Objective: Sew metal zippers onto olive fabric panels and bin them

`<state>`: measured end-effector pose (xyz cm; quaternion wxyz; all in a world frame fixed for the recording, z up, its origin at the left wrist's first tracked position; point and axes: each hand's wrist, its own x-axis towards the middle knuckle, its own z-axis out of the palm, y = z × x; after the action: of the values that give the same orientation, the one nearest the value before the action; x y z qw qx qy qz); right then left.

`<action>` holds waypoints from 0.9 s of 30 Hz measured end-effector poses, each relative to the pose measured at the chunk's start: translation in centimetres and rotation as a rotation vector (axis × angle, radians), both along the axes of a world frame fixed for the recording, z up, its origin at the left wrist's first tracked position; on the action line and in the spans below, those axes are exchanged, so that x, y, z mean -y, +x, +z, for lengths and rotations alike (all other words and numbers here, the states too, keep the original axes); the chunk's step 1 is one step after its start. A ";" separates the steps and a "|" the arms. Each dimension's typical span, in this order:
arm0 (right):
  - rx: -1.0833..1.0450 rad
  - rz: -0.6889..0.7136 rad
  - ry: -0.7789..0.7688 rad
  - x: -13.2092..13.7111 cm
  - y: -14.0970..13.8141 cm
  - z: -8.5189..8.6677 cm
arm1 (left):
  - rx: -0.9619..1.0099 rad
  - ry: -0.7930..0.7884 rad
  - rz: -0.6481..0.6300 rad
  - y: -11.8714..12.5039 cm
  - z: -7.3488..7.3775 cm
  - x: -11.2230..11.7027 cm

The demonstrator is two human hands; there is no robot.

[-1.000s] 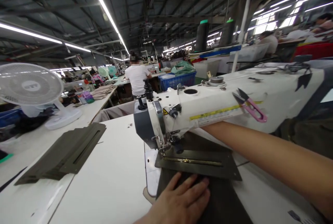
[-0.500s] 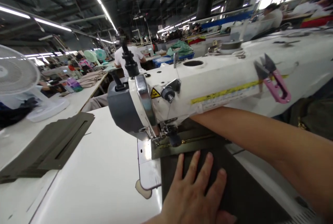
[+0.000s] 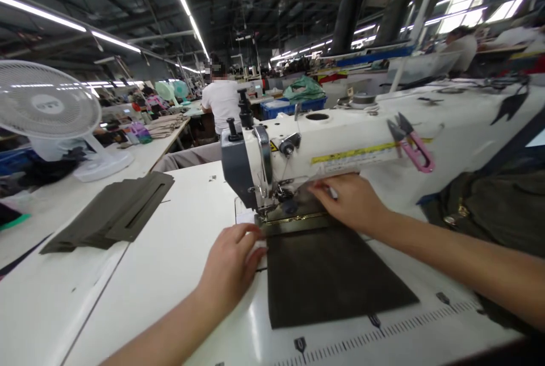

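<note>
A dark olive fabric panel (image 3: 332, 275) lies flat under the sewing machine's head (image 3: 240, 167). Along its far part runs a zipper (image 3: 300, 218) with gold teeth, next to the presser foot. My left hand (image 3: 230, 258) is at the panel's left edge, just in front of the needle area, with its fingers curled and closed on that edge. Beneath the machine's arm, my right hand (image 3: 351, 201) pinches a raised fold of the fabric between thumb and fingers. Part of the presser foot is hidden behind the machine's fittings.
Pink thread snips (image 3: 412, 143) hang on the machine's arm. A stack of olive fabric pieces (image 3: 114, 210) lies to the left, before a white fan (image 3: 49, 102). An olive bag-like item (image 3: 498, 207) rests at right. Another person (image 3: 221, 102) sits ahead, facing away.
My left hand has moved from flat on the panel to its left edge. My right hand has drawn back into sight from behind the machine's arm, lifting fabric. The view has shifted.
</note>
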<state>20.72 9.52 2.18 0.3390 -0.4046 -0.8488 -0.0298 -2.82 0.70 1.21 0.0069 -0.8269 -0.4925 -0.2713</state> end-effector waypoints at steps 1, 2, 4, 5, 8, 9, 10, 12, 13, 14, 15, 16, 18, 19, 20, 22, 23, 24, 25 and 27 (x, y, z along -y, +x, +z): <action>0.055 0.039 0.008 1.1 -0.1 -0.2 | -0.043 0.015 -0.005 -0.6 -0.2 -0.6; 0.118 0.076 0.013 2.3 -0.3 -0.6 | -0.067 0.031 -0.029 -1.0 -0.4 -1.1; 0.242 0.104 0.019 4.2 -0.9 -1.6 | -0.096 0.045 -0.091 -1.4 -0.8 -1.9; 0.286 0.081 0.015 4.9 -1.4 -2.1 | -0.105 0.041 -0.110 -1.4 -0.9 -2.2; 0.377 -0.024 -0.045 5.6 -2.7 -2.8 | -0.120 0.017 -0.093 -1.2 -0.8 -2.5; 0.397 -0.046 -0.072 5.6 -3.1 -2.7 | -0.119 0.014 -0.071 -1.1 -0.7 -2.5; 0.408 -0.057 -0.093 5.5 -3.5 -2.6 | -0.113 0.016 -0.048 -1.1 -0.7 -2.5; 0.418 -0.045 -0.113 5.3 -4.4 -2.1 | -0.099 0.017 -0.010 -1.1 -0.5 -2.6; 0.421 -0.032 -0.124 5.2 -4.9 -1.8 | -0.091 0.014 0.004 -1.1 -0.5 -2.6; 0.422 -0.022 -0.139 5.2 -5.4 -1.6 | -0.081 0.010 0.016 -1.2 -0.5 -2.7; 0.421 -0.018 -0.160 5.1 -5.9 -1.3 | -0.070 0.004 0.025 -1.2 -0.5 -2.7; 0.420 -0.019 -0.182 5.1 -6.3 -1.2 | -0.059 -0.003 0.031 -1.3 -0.5 -2.8; 0.410 -0.001 -0.217 4.9 -6.9 -1.1 | -0.037 -0.017 0.036 -1.4 -0.6 -2.8; 0.400 0.027 -0.222 4.8 -7.0 -1.1 | -0.027 -0.023 0.035 -1.4 -0.6 -2.7; 0.385 0.062 -0.222 4.6 -7.0 -1.3 | -0.016 -0.029 0.032 -1.5 -0.7 -2.7; 0.343 0.129 -0.215 4.5 -6.7 -1.7 | 0.003 -0.026 0.012 -1.4 -0.8 -2.5; 0.320 0.150 -0.204 4.4 -6.5 -1.9 | 0.007 -0.014 0.000 -1.3 -0.9 -2.4; 0.305 0.165 -0.190 4.4 -6.3 -2.2 | 0.003 0.005 -0.012 -1.3 -1.0 -2.3; 0.296 0.181 -0.169 4.4 -6.1 -2.4 | -0.010 0.028 -0.020 -1.2 -1.1 -2.3; 0.283 0.235 -0.087 4.5 -5.8 -2.7 | -0.061 0.073 -0.023 -0.9 -1.3 -2.2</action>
<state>14.93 5.04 -0.49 0.1999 -0.3088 -0.9298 -0.0100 -3.77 2.85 -0.10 0.0493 -0.8396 -0.4723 -0.2638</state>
